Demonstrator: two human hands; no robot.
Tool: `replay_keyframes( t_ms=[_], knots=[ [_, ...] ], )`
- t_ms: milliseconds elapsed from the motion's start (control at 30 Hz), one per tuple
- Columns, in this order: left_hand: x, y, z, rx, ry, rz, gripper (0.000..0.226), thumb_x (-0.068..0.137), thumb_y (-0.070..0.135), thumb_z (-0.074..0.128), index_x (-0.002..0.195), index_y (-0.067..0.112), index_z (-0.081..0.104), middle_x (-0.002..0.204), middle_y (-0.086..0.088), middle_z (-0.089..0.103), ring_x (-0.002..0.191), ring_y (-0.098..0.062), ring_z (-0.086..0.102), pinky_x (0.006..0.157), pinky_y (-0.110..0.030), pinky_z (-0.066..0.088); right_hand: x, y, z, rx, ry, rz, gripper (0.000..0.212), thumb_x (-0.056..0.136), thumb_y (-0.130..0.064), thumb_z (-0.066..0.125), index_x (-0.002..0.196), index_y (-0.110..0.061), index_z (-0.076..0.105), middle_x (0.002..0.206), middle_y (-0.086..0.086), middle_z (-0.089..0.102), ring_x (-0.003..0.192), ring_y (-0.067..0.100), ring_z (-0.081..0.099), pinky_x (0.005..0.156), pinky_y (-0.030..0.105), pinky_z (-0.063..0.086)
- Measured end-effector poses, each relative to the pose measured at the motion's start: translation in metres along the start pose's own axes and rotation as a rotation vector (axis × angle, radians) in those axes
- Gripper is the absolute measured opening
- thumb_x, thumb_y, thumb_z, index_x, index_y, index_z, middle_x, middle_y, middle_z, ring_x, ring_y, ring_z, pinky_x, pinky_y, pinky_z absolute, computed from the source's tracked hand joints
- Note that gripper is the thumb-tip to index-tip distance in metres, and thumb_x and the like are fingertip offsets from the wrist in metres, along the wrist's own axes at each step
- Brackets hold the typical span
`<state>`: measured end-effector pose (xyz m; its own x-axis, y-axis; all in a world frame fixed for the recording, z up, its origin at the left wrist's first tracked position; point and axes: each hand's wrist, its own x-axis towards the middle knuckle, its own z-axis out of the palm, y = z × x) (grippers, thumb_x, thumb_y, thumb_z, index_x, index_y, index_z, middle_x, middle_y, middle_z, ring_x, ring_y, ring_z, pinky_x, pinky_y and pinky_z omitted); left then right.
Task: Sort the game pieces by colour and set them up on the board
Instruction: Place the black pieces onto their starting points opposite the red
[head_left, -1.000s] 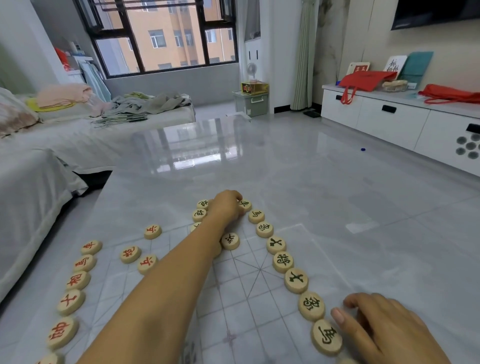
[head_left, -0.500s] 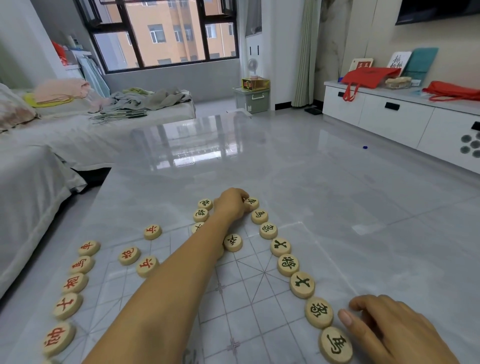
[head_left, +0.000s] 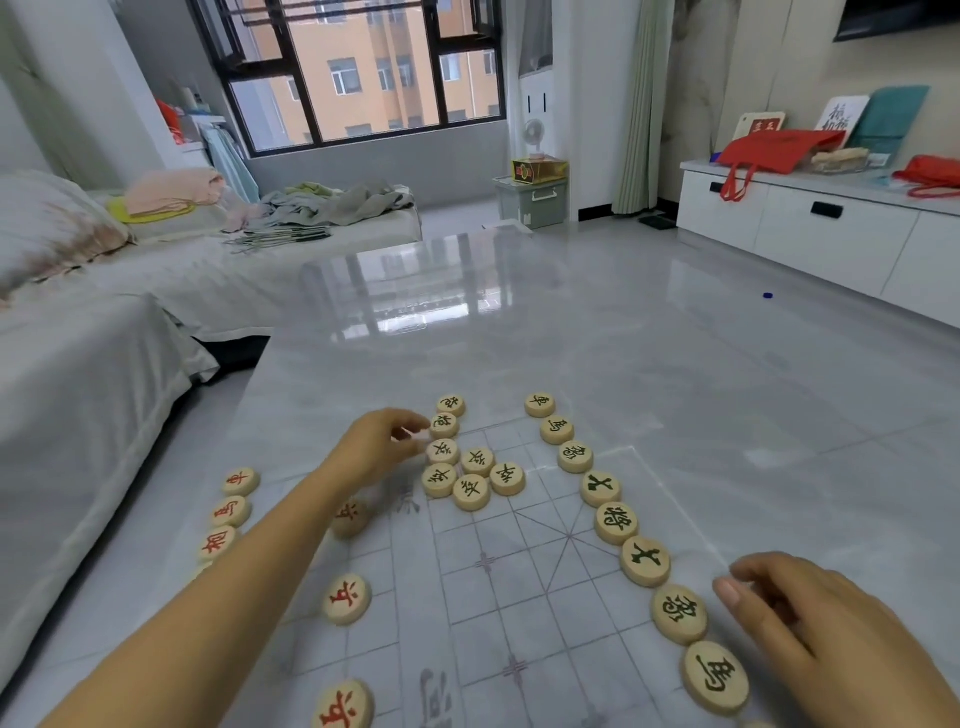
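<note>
Pieces are sitting in two camps on the pale grid board (head_left: 519, 597), which is lying flat on the grey marble table (head_left: 675, 395). Down the board's right edge the dark-lettered row (head_left: 614, 522) is curving from far end to near, eight discs in view, almost rim to rim. Now the left hand (head_left: 387, 449) is reaching across to the board's far end, fingers curled in. Its tips are hovering just beside a tight cluster of five dark-lettered discs (head_left: 471, 474), with two more dark discs (head_left: 445, 415) lined up just beyond. Something pale is showing between those fingertips, but it is blurred, so I cannot tell whether a piece is being gripped. And the right hand (head_left: 831, 629) is resting on the table just beside the row's near end, fingers loosely bent, holding nothing. Over on the left edge, red-lettered discs (head_left: 231, 512) are sitting in a line, with more red ones (head_left: 346, 598) lying on the grid beside the left forearm.
</note>
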<state>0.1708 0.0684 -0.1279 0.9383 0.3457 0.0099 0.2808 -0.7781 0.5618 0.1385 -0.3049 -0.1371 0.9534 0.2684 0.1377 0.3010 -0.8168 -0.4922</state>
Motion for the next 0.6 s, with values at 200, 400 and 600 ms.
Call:
replay_keyframes(
  t_ms=[200, 400, 600],
  knots=[
    [-0.036, -0.010, 0.016, 0.142, -0.187, 0.277, 0.043, 0.096, 0.020, 0.047, 0.138, 0.024, 0.042, 0.149, 0.005, 0.033, 0.138, -0.013, 0.030, 0.113, -0.028, 0.026, 0.007, -0.026, 0.006, 0.063, 0.021, -0.095, 0.018, 0.083, -0.060, 0.043, 0.076, -0.044, 0.044, 0.076, -0.014, 0.057, 0.076, 0.006, 0.049, 0.069, 0.030, 0.036],
    [-0.054, -0.003, 0.031, 0.329, -0.246, 0.371, 0.051, 0.100, 0.025, 0.036, 0.147, 0.024, 0.018, 0.158, 0.005, 0.006, 0.146, -0.012, 0.001, 0.115, -0.021, 0.002, 0.017, -0.043, 0.017, 0.090, -0.009, -0.163, 0.006, 0.089, -0.038, 0.050, 0.084, -0.034, 0.052, 0.081, -0.014, 0.057, 0.079, 0.003, 0.047, 0.072, 0.028, 0.033],
    [-0.081, -0.001, 0.025, 0.308, -0.338, 0.346, 0.051, 0.100, 0.029, 0.034, 0.148, 0.030, 0.016, 0.157, 0.012, 0.007, 0.145, -0.008, 0.003, 0.116, -0.023, 0.004, 0.021, -0.052, 0.023, 0.100, -0.030, -0.183, 0.009, 0.089, -0.038, 0.048, 0.090, -0.032, 0.055, 0.084, -0.013, 0.058, 0.085, 0.009, 0.049, 0.077, 0.028, 0.036]
  ],
)
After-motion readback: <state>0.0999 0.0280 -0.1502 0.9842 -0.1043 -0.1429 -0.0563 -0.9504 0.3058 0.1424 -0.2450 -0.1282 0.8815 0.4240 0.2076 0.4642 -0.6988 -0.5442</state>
